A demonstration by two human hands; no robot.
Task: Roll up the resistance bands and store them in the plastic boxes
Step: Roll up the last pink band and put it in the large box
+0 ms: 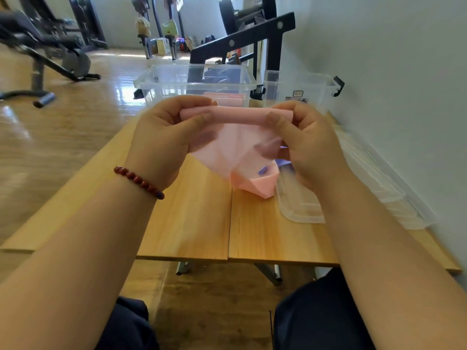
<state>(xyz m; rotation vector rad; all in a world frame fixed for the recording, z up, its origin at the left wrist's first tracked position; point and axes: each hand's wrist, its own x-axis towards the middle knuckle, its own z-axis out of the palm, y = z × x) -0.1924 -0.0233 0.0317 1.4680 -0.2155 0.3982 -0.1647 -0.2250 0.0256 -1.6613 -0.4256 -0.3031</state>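
**While half rolled, pink band [237, 116] aloft**

Pinched at both roll ends by left hand [161, 132] and right hand [305, 140], above the bench [192, 223], with tail drooping. Looks thin, limp, stretchy: hold at the roll's ends, keep taut.

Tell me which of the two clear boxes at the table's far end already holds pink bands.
The wider left box: pink bands show through its front wall. The narrower right box shows only a label, no pink.
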